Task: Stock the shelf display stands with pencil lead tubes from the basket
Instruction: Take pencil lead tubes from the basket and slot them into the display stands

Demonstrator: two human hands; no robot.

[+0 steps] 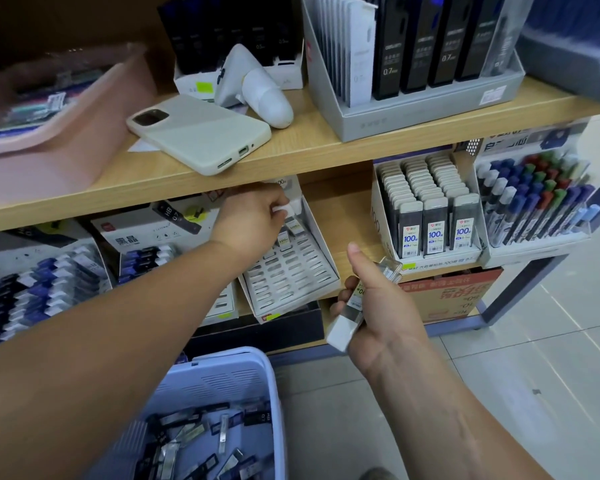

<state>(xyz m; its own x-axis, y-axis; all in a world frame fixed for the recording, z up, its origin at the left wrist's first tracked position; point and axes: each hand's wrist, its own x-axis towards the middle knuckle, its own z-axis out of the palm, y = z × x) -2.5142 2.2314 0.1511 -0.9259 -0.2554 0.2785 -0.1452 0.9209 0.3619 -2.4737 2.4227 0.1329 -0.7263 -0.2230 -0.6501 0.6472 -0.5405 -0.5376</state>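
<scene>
Stocking a lower shelf: pencil lead tubes go from a basket into a slotted display stand.
The blue basket sits below the shelf and holds many loose tubes. The white stand, tilted toward the viewer, is filled only in its rear rows. Likely faults: the upper shelf overhangs those rows, so a tube may enter askew and jam or tip its neighbours, and a loosely gripped bundle may slide out and fall. The left hand, fingers curled, pinches one white-capped tube at the rear rows; whether its tip sits in a slot cannot be told. The right hand, thumb raised, grips a small bundle of tubes near the stand's front corner.
</scene>
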